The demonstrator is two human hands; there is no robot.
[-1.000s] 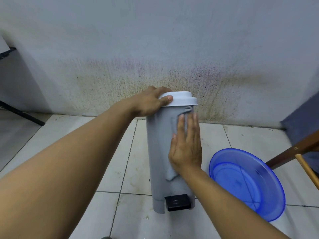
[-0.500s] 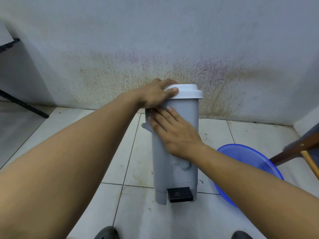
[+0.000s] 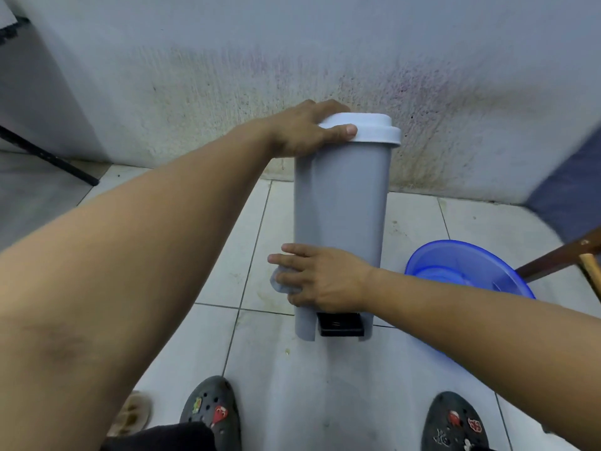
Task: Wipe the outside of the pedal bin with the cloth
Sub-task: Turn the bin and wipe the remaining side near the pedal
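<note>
Left hand [image 3: 302,131] grips the pale lid [image 3: 370,130] of the grey pedal bin [image 3: 344,196], thumb along the lid's front rim and fingers curled over its top. Right hand [image 3: 325,281], fingers extended and slightly spread, presses a bunched grey cloth [image 3: 283,283] flat against the bin's lower left side, just above the black pedal [image 3: 340,324]. The bin stands upright on the tiled floor [image 3: 260,353], near a stained wall [image 3: 325,60]. A blue plastic basin [image 3: 461,255] lies on the floor to the bin's right. Two dark clogs [image 3: 211,415] with charms appear at the lower edge.
</note>
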